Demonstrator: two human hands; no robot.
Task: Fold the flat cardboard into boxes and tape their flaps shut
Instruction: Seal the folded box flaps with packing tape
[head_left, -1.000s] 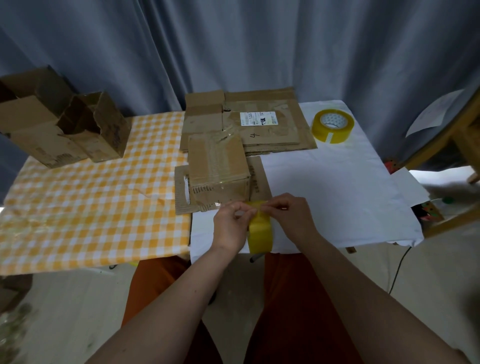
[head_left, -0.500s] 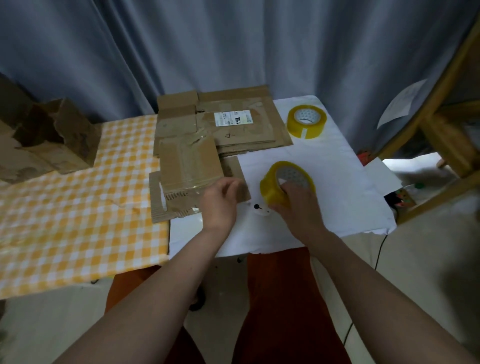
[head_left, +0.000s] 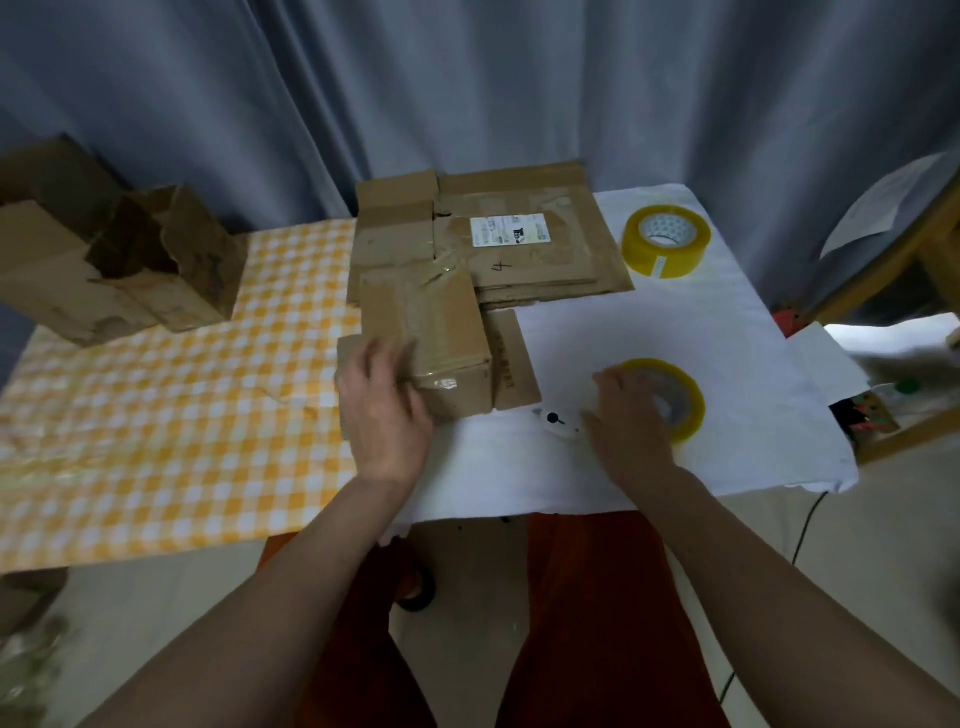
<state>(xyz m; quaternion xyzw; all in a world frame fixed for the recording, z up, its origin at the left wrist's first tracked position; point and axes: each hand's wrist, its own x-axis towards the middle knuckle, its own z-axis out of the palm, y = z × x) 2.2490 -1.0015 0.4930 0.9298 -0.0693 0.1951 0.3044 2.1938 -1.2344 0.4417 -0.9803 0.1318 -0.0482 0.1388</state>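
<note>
My left hand (head_left: 382, 410) lies against the near left corner of the small taped box (head_left: 431, 332), just left of the frame's centre; the fingers are spread and motion-blurred, so I cannot tell whether that grip has closed on the box or merely touches it. The box is squat, brown corrugated card, with glossy clear tape wrinkled across its top and front face. It sits on a flat cardboard sheet (head_left: 514, 364) whose edge pokes out to its right.

My right hand (head_left: 628, 415) rests on a roll of yellow tape (head_left: 685, 400) lying flat on the white cloth (head_left: 675, 322) at centre right. The fingers curve over the near rim of the ring, though blur hides how firm that grip is. Just left of that hand is a small white round object (head_left: 558, 421) with a black dot on it.

Toward the upper centre, a stack of flattened cardboard (head_left: 519, 249) carries a white printed label and a handwritten mark. A second yellow tape roll (head_left: 665, 241) stands tilted at upper right of the bench. In the upper left, open, rough-edged cardboard boxes (head_left: 114, 260) sit on the yellow-and-white checked cloth (head_left: 182, 415) covering the bench's left half. Grey-blue curtains (head_left: 467, 88) hang in soft folds behind.
</note>
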